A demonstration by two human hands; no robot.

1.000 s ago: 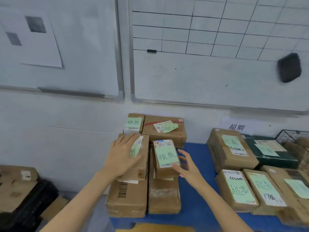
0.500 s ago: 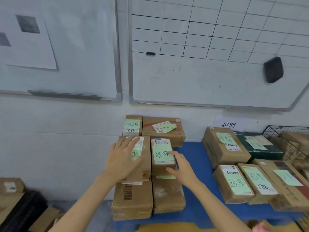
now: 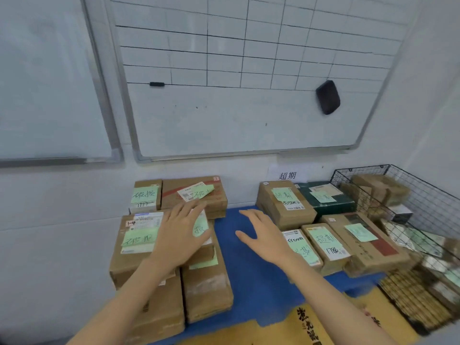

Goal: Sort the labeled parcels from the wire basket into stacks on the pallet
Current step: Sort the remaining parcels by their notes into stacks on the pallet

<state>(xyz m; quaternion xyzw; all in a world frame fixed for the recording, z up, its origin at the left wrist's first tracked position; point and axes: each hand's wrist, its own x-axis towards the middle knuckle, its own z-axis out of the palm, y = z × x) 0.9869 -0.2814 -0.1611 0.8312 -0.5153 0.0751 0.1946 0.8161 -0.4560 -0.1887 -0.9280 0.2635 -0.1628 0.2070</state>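
Parcel under flat left grip: likely light, stiff; take side edges. Right grip wide, empty.

1. This looks like the parcel-sorting corner of a depot or stockroom.
2. Taped cardboard parcels with shipping labels and green handwritten notes sit in groups on a blue pallet.
3. At far right, a wire basket holds more.
4. A gridded whiteboard and a paper sign hang on the far wall.
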